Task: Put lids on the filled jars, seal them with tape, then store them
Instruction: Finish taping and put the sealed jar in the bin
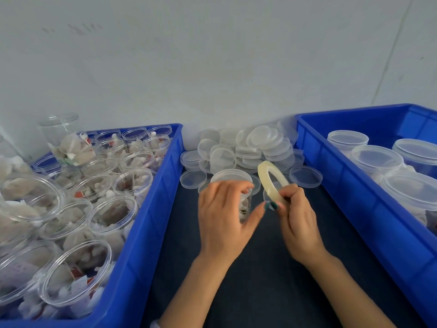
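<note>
A clear filled jar with a clear lid (230, 177) stands on the dark table between two blue bins. My left hand (224, 216) wraps around the jar's side, fingers curled over it. My right hand (296, 218) pinches a pale yellowish roll of tape (272, 181), held upright just right of the jar. A short strip of clear tape seems to run from the roll toward my left thumb. The jar's lower part is hidden behind my left hand.
The left blue bin (151, 209) holds several open filled jars (111, 216). The right blue bin (350, 197) holds lidded jars (376, 159). A heap of loose clear lids (250, 147) lies against the white wall behind the jar.
</note>
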Demonstrator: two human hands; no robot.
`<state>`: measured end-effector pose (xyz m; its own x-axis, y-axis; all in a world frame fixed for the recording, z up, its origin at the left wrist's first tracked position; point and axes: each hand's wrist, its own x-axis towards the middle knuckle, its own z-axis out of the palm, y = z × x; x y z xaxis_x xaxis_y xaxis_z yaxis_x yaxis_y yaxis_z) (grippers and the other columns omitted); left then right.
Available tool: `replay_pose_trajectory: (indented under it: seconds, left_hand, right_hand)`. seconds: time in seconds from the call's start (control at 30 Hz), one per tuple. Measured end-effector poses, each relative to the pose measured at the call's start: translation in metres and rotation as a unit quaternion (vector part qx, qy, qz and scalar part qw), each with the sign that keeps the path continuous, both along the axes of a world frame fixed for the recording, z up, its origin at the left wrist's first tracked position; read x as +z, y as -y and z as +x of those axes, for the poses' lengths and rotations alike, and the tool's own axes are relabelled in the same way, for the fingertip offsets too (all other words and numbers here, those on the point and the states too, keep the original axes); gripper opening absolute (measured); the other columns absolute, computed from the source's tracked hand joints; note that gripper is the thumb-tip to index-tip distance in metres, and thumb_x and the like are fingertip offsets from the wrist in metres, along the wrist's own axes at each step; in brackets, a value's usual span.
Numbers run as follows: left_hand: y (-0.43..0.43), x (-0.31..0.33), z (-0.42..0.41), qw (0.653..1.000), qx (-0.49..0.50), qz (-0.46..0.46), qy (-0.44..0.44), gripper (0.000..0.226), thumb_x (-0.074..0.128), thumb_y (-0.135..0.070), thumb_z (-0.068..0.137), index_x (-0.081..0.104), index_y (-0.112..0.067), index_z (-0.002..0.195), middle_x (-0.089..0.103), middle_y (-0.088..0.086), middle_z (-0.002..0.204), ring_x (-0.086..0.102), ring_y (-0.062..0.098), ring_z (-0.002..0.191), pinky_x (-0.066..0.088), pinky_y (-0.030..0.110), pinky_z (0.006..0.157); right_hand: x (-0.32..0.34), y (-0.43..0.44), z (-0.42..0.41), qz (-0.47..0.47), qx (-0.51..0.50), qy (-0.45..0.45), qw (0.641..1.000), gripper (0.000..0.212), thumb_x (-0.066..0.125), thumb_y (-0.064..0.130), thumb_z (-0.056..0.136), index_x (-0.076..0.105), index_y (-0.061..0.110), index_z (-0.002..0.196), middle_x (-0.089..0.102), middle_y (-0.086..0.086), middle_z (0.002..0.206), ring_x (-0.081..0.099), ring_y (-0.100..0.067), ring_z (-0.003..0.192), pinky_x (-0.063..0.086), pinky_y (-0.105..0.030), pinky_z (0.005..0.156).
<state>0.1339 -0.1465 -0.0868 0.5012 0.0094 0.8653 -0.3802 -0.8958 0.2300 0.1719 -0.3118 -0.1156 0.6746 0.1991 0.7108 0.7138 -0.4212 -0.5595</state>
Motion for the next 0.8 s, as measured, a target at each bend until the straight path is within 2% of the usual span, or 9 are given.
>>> replay_pose_trajectory:
  seconds: [0.1,0.23,0.4,0.47,0.57,0.67,0.8]
  left_hand:
    - [0.011,0.001,0.0,0.998,0.006,0.054,-0.033,0.037,0.053,-0.061,0.096,0.064,-0.026,0.1,0.064,-0.013,0.098,0.052,0.011,0.096,0.035,0.026,0.085]
    - [0.011,0.0,-0.002,0.998,0.009,0.054,-0.032,0.028,0.055,-0.051,0.098,0.061,-0.024,0.093,0.062,-0.011,0.094,0.05,0.014,0.092,0.038,0.029,0.082]
    - [0.01,0.005,-0.003,0.998,0.019,0.062,-0.019,0.016,0.054,-0.033,0.098,0.065,-0.021,0.093,0.063,-0.007,0.095,0.05,0.016,0.093,0.038,0.032,0.082]
    - [0.008,0.004,-0.005,0.997,0.008,0.078,0.012,0.014,0.057,-0.028,0.096,0.067,-0.02,0.09,0.064,-0.006,0.095,0.05,0.016,0.091,0.037,0.031,0.082]
    - [0.006,-0.002,-0.011,0.984,-0.009,0.146,0.107,0.012,0.061,-0.023,0.096,0.066,-0.02,0.085,0.067,-0.006,0.094,0.051,0.015,0.084,0.036,0.03,0.081]
    - [0.001,-0.005,-0.016,0.976,0.006,0.174,0.131,0.015,0.065,-0.026,0.093,0.068,-0.021,0.08,0.069,-0.006,0.093,0.052,0.014,0.081,0.037,0.031,0.079]
    - [-0.007,-0.002,-0.019,0.992,0.036,0.109,0.056,0.033,0.061,-0.052,0.092,0.061,-0.02,0.082,0.064,-0.004,0.096,0.052,0.015,0.084,0.034,0.032,0.077]
  right_hand:
    - [-0.003,-0.001,-0.001,-0.024,-0.016,0.056,0.998,0.014,0.043,0.027,0.101,0.048,0.015,0.106,0.053,0.01,0.102,0.054,-0.018,0.079,0.047,-0.033,0.069]
    - [0.0,0.003,-0.001,-0.067,-0.039,0.108,0.991,0.012,0.046,0.026,0.101,0.046,0.016,0.106,0.056,0.006,0.098,0.047,-0.006,0.083,0.037,-0.019,0.08]
    - [0.004,0.003,0.0,-0.079,-0.049,0.161,0.983,0.012,0.049,0.027,0.1,0.046,0.016,0.104,0.061,-0.003,0.09,0.047,-0.01,0.079,0.04,-0.025,0.085]
    - [0.006,0.004,-0.001,-0.081,-0.058,0.171,0.98,0.015,0.046,0.03,0.103,0.047,0.014,0.103,0.062,-0.004,0.089,0.05,-0.012,0.079,0.042,-0.028,0.085]
    - [0.008,0.005,-0.001,-0.093,-0.079,0.16,0.98,0.037,0.036,0.037,0.107,0.059,0.008,0.103,0.064,-0.002,0.09,0.056,-0.015,0.08,0.041,-0.028,0.083]
    - [0.01,0.008,0.0,-0.14,-0.105,0.16,0.971,0.049,0.034,0.042,0.107,0.067,0.006,0.104,0.065,0.001,0.09,0.061,-0.018,0.081,0.038,-0.028,0.08]
    - [0.011,0.009,0.001,-0.157,-0.118,0.168,0.966,0.044,0.038,0.041,0.105,0.067,0.008,0.103,0.066,0.001,0.089,0.062,-0.021,0.081,0.039,-0.032,0.079]
